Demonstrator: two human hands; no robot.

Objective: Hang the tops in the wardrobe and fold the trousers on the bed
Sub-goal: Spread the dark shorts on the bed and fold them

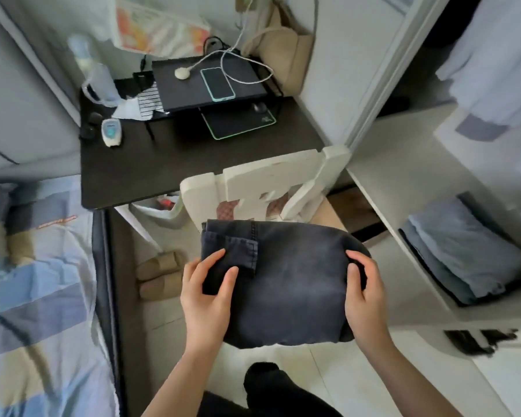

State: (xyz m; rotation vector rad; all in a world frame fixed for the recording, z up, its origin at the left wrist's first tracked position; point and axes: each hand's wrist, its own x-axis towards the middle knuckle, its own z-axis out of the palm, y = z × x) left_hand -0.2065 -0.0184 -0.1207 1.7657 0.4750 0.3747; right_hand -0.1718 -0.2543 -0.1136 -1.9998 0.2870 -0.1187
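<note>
Dark grey jeans [283, 281] folded thick, seam up — my L hand [206, 299] & R hand [366, 299] clamp each end.

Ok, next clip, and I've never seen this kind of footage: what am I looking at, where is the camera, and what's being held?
There is no machine here. A person wears a wide-angle camera on the head, looking forward and down, so the two bare arms entering from below are their own. The left hand and the right hand each grip one end of a folded pair of dark trousers, held in the air above the floor. To the left is the bed with a striped cover. Ahead stands a dark desk with a phone on a raised stand, and a white chair tucked against it. To the right is the open wardrobe, with folded clothes on a shelf and a pale top hanging above.
</note>
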